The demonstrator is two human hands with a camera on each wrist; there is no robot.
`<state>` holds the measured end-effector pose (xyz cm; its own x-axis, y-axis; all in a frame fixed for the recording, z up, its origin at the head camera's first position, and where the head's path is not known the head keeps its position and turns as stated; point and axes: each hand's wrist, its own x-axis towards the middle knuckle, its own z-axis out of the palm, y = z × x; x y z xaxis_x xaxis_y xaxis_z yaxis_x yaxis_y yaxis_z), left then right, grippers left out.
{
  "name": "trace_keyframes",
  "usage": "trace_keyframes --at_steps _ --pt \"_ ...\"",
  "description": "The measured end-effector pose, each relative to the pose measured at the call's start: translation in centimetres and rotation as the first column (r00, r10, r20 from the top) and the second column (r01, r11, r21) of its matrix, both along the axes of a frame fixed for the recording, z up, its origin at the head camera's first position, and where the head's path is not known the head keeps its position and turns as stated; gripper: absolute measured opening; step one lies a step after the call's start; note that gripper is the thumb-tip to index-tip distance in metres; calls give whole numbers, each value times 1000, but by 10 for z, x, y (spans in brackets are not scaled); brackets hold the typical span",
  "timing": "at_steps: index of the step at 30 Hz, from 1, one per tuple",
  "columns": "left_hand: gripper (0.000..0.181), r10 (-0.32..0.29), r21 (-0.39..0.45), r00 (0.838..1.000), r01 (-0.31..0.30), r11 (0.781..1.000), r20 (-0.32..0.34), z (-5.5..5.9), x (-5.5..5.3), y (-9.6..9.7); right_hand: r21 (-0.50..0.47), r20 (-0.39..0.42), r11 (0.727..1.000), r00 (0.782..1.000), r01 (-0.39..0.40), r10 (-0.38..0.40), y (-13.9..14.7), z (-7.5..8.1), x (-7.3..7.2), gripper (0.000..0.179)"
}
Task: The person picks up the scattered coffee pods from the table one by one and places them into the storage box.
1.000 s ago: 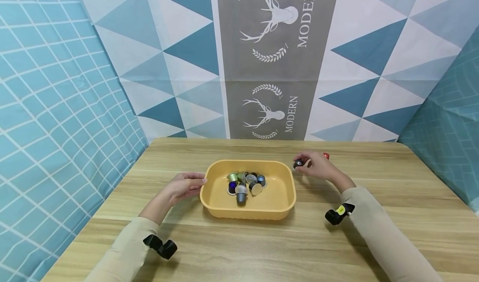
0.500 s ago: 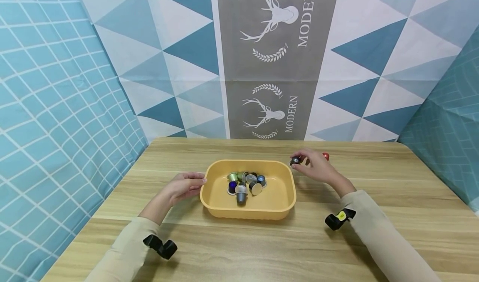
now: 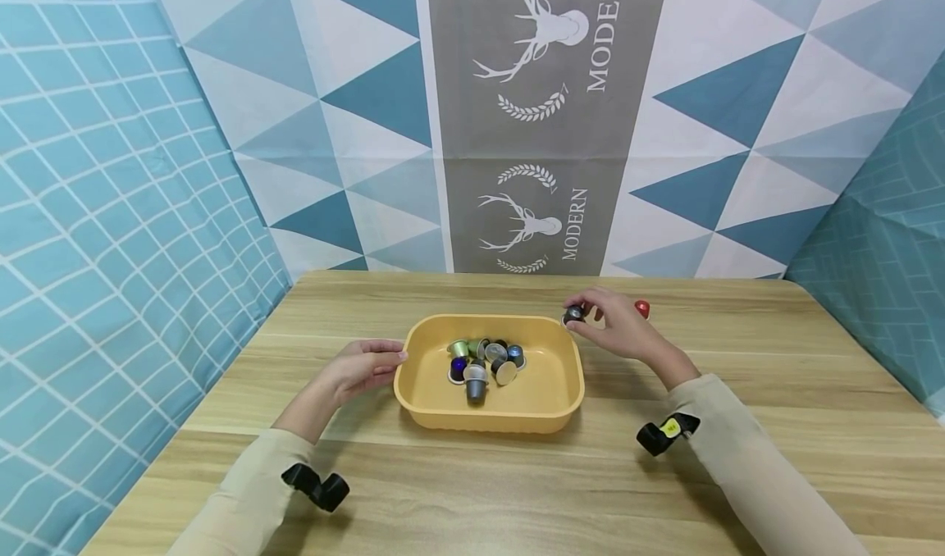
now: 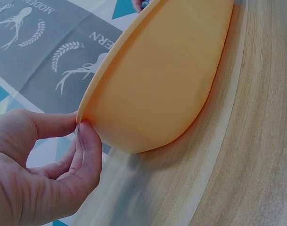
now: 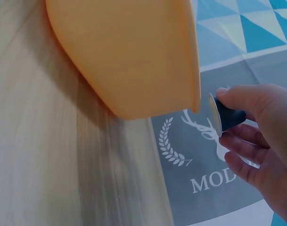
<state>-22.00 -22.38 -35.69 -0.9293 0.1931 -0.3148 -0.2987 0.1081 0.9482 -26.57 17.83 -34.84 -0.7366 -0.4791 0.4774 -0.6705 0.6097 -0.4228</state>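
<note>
A yellow-orange plastic basin [image 3: 539,392] stands on the table, with several coffee capsules [image 3: 476,388] in a loose heap inside it. My left hand [image 3: 363,369] pinches the basin's left rim between thumb and fingers, as the left wrist view also shows. Beside the basin's far right corner, my right hand [image 3: 616,322] holds a dark coffee capsule [image 3: 573,315] between thumb and fingertips, raised off the table. In the right wrist view this capsule [image 5: 230,117] lies sideways, its pale foil lid facing the basin wall, a small gap between them.
A red coffee capsule [image 3: 642,308] sits on the wooden table [image 3: 775,425] just beyond my right hand. Patterned cloth [image 3: 517,129] hangs behind the table, and blue checked cloth [image 3: 133,236] lines the left side.
My right hand has lifted the dark capsule and carried it left toward the basin's far right corner. More of the red capsule shows now. The left hand and basin have stayed put.
</note>
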Motion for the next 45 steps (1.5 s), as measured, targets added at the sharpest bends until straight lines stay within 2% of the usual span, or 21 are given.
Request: trace_keyframes --at_steps 14,30,37,45 --pt "47 3 0 1000 -3 1000 4 0 0 1 -7 3 999 999 -33 34 -22 18 2 27" --pt "47 0 12 1000 0 1000 3 -1 0 0 -1 -1 996 996 -87 87 -41 35 -1 25" --pt "44 4 14 1000 -4 1000 9 -1 1 0 46 32 991 991 -129 127 -52 44 -2 26" --pt "46 6 1 1000 -6 1000 9 0 0 0 111 110 976 978 -190 178 -65 53 -3 26"
